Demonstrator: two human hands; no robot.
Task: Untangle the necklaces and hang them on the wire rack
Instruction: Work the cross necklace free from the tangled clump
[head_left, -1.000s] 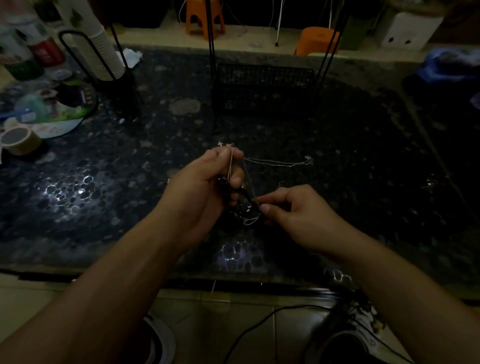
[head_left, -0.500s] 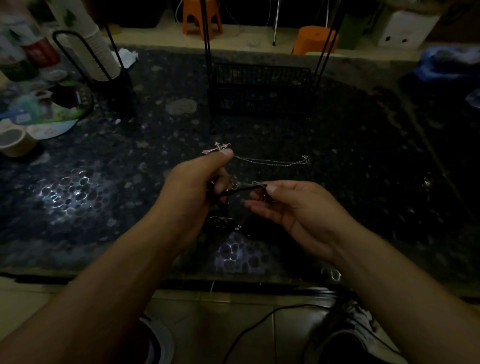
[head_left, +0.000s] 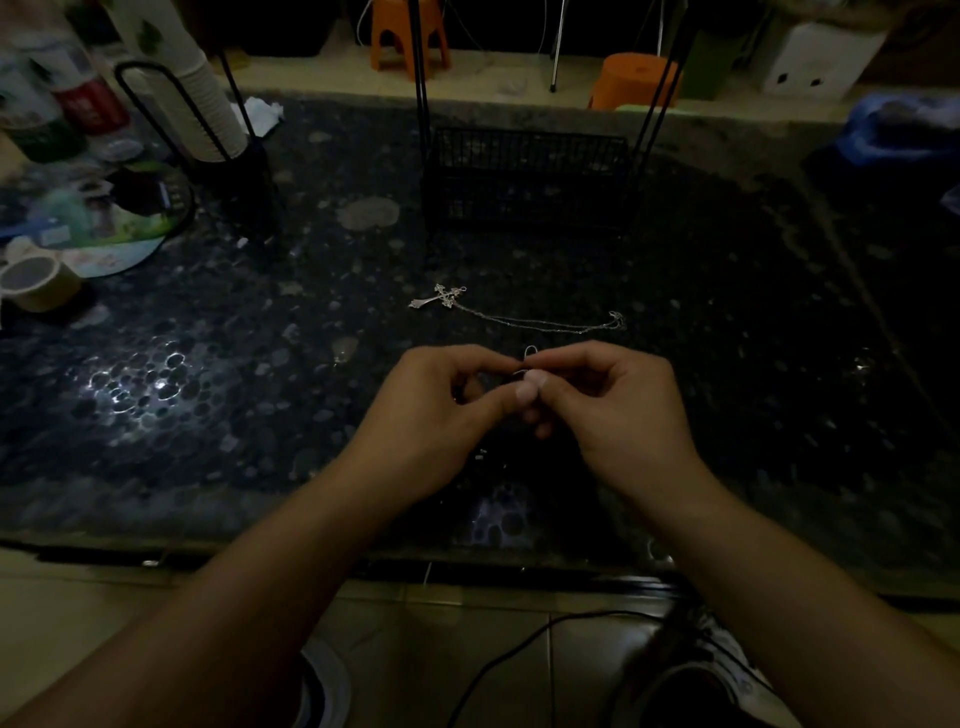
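Note:
A silver necklace with a cross pendant (head_left: 440, 297) lies free on the dark stone table (head_left: 727, 312), its thin chain (head_left: 545, 325) trailing right. Just in front of it, my left hand (head_left: 441, 410) and my right hand (head_left: 618, 405) meet fingertip to fingertip and pinch a second necklace (head_left: 527, 358), of which only a small wire loop shows above the fingers. The rest of that necklace is hidden in the dark under my hands. The black wire rack (head_left: 524, 171) stands at the back centre, its two uprights rising out of the frame.
A stack of paper cups in a black holder (head_left: 208, 114) stands back left, with bottles (head_left: 57, 104), a round printed fan (head_left: 104, 228) and a roll of tape (head_left: 34, 280) beside it. Orange stools (head_left: 631, 78) stand beyond the table. A cable (head_left: 519, 654) crosses the floor below.
My left hand has let go of the cross necklace, which now lies on the table. Both hands came together lower down, pinching the other necklace between their fingertips.

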